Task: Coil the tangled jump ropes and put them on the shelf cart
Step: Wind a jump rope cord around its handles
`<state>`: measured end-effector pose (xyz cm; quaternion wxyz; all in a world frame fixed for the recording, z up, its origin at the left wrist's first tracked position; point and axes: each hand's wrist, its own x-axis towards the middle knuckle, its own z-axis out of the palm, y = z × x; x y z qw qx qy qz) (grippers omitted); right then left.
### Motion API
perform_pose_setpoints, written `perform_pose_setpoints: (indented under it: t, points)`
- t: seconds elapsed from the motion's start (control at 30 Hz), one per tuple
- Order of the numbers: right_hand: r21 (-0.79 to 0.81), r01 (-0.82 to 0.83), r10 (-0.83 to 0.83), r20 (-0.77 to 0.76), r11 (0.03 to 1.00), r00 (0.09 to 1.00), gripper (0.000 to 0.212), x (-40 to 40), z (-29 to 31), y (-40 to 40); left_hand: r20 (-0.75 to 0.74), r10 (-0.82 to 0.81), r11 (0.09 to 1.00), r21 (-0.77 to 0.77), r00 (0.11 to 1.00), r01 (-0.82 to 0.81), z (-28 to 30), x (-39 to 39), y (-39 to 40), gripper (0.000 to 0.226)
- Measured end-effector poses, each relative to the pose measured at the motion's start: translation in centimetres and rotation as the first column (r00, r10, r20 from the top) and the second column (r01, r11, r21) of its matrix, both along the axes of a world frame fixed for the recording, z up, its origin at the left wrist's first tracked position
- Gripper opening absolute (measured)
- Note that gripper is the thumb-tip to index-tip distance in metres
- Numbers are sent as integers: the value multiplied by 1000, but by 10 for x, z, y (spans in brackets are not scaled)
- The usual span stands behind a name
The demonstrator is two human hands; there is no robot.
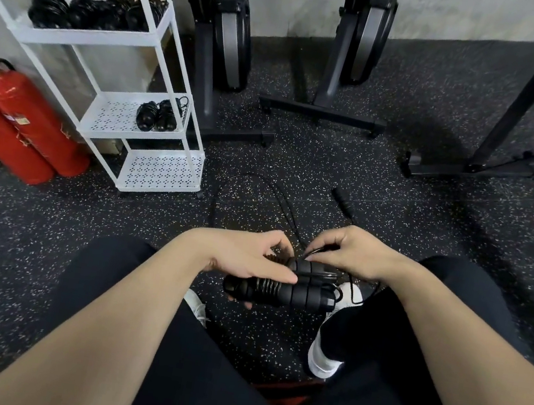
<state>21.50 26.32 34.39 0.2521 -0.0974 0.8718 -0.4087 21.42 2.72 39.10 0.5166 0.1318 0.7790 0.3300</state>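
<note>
The shelf cart [150,136] stands left of the hands, coiled ropes [93,13] on its upper shelves, fire extinguishers [23,128] left of it, a loose rope [259,197] on the floor [394,221] between.

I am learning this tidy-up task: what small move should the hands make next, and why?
Probably another turn of cord around the handles: the left hand grips them, the right hand pinches the cord, and loose rope lies on the floor.

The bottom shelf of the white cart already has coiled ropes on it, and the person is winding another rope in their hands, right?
Not quite. In the head view the bottom shelf holds no ropes; the coiled ropes sit on the middle and top shelves. The hands are winding another rope.
</note>
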Motion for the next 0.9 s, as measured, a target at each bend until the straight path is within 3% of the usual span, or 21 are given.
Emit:
perform_pose_setpoints:
  t: [0.1,0.23,0.33,0.43,0.53,0.6,0.67,0.83,0.9]
  points:
    - [-20,21,-21,-30,1000,999,9,3,1,0,-86,-97,993,-70,992,91,-12,-4,2,81]
    - [32,48,-45,-107,998,993,12,6,-4,-8,-215,-198,968,-198,956,156,-24,-6,8,87]
    - [134,48,-11,-266,990,964,3,5,-8,-10,-266,-203,962,-232,943,142,-27,-6,13,80]
    - [218,47,43,-391,975,920,10,7,-7,-12,-333,-224,962,-228,916,152,-30,-8,16,43]
    - [165,62,20,-454,984,891,15,8,-5,-14,-446,-147,979,-193,883,66,-38,-8,16,34]
    - [157,86,-8,-440,984,898,19,8,-2,-16,-525,-98,982,-190,845,-4,-43,-8,14,41]
    - [246,92,15,-400,965,916,25,7,0,-18,-565,-58,978,-197,823,-67,-51,-10,12,45]
    - [373,106,-4,-266,922,964,29,4,-7,-16,-584,44,947,-234,810,-220,-60,-13,12,46]
    - [347,99,-28,-204,933,979,35,4,-7,-15,-613,69,934,-237,787,-266,-60,-13,15,44]
